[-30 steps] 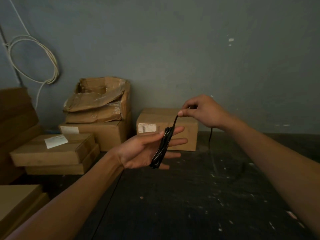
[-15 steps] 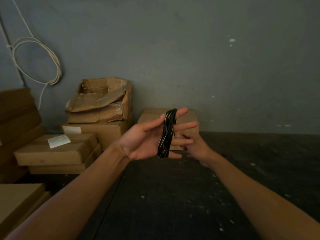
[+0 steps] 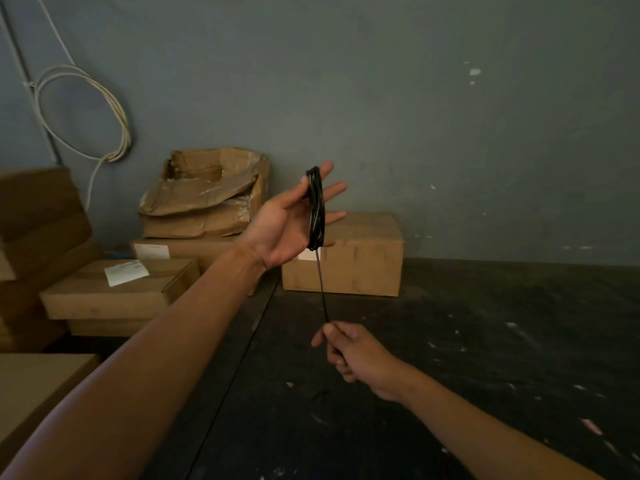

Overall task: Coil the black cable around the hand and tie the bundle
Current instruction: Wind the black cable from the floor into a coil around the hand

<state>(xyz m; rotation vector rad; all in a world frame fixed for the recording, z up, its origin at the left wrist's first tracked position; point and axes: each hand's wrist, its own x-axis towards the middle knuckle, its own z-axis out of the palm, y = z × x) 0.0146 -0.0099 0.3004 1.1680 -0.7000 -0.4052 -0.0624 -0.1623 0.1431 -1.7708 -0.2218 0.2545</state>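
Observation:
The black cable (image 3: 317,209) is wound in several loops around the fingers of my left hand (image 3: 294,220), which is raised palm up with its fingers spread. From the bottom of the coil one strand runs straight down, taut, to my right hand (image 3: 349,355). That hand is lower and nearer to me, closed in a fist on the strand. The rest of the cable past the fist is hidden.
Cardboard boxes (image 3: 343,258) stand against the grey wall, with a crumpled open box (image 3: 207,192) on a stack at the left and more boxes (image 3: 114,289) beside it. A white cable loop (image 3: 86,112) hangs on the wall. The dark floor (image 3: 485,341) lies below my hands.
My left hand has risen with the coil. My right hand has come from behind the coil down and toward me, pulling a strand taut below it.

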